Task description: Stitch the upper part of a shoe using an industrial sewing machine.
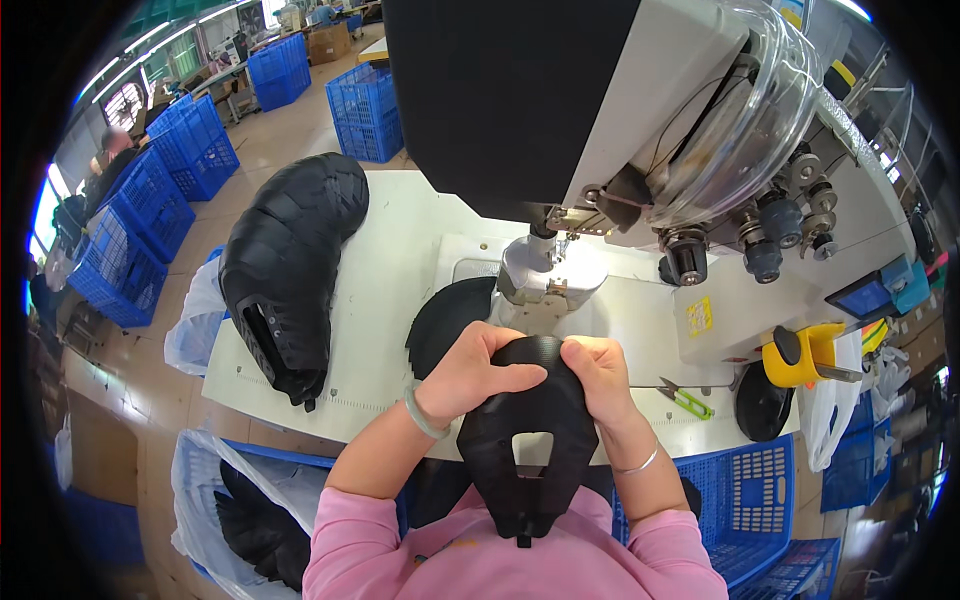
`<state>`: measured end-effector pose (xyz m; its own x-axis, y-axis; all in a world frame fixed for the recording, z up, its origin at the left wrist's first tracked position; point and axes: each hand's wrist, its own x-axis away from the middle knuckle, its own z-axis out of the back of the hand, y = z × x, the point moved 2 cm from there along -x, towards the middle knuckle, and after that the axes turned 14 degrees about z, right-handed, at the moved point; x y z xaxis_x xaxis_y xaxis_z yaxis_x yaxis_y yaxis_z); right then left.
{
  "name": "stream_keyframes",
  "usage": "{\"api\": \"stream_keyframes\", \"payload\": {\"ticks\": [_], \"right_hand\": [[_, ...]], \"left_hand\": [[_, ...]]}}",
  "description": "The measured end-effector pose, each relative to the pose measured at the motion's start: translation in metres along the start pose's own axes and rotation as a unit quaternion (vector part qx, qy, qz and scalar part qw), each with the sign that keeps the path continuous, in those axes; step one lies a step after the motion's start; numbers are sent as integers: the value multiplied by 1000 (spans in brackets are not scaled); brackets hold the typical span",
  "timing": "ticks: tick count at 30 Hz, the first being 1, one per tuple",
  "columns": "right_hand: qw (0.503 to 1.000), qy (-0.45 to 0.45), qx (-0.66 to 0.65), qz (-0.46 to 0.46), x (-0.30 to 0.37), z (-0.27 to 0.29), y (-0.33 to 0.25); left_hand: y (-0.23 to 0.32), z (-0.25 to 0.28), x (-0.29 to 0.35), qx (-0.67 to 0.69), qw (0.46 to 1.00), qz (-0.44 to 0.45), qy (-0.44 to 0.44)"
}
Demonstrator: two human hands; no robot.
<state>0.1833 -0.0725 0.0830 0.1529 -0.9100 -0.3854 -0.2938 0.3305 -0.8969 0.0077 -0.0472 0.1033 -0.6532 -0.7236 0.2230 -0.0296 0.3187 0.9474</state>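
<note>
Over on the left, a curvy black stack (290, 255) sits on the white worktop (378, 310). Next, the left hand (468, 372) holds the top of a black piece with a hole (533, 408), over the worktop's front edge. Just past it stands a sewing machine (510, 110). The right hand (600, 378) pinches its top right side. Then green scissors (690, 402) lie near a yellow holder (800, 358).

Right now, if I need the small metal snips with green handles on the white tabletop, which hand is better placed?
Likely the right hand: the green-handled metal snips lie to its right. The left hand is farther off, across the curved matte-black piece that both hands grip.
</note>
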Motion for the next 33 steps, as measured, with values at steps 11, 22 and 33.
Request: {"api": "stream_keyframes", "payload": {"ticks": [11,22,33], "right_hand": [[999,-44,18,1,-1,3,9],[999,-30,-25,-10,0,0,17],[983,-116,-112,-89,22,-4,2]], "left_hand": [[-6,15,-1,151,978,65,-129],[-6,24,5,-140,986,92,-3],[8,168,158,-290,722,-137,613]]}}
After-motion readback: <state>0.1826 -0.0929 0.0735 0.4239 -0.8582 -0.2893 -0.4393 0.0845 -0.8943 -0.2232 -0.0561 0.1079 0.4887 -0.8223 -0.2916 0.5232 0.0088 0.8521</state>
